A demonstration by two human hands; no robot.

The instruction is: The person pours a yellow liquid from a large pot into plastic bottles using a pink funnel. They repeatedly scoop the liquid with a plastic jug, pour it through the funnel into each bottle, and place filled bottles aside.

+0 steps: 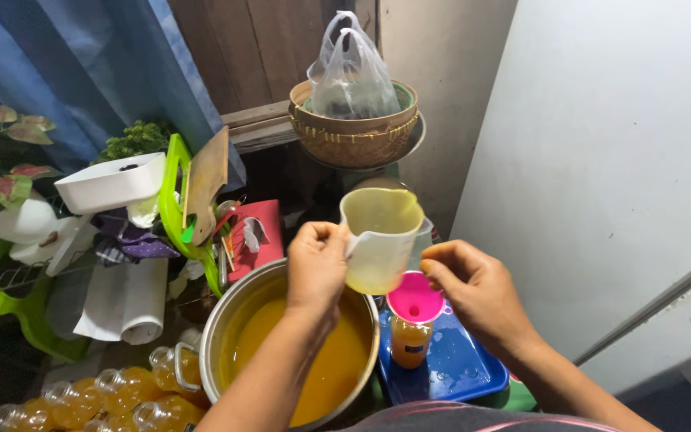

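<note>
1. Nearest the camera, a steel pot (225, 328) holds orange liquid (333, 372); filled clear bottles (121, 396) of the same liquid lie at its left.
2. To the right of the pot, a small bottle (409, 342) stands on a blue tray (457, 370), with a pink funnel (414, 298) seated in its neck.
3. The left hand (316, 268) is closed around the handle of a translucent measuring jug (379, 238), tipped toward the funnel, its spout just above the funnel's rim.
4. The right hand (473, 292) pinches the funnel's rim between thumb and fingers, otherwise loosely curled.
5. Further left, a green dish rack (179, 204) carries a wooden cutting board (206, 174) and a white tub (113, 182).
6. Farthest back, a woven basket (353, 132) holds a clear plastic bag (351, 72).
</note>
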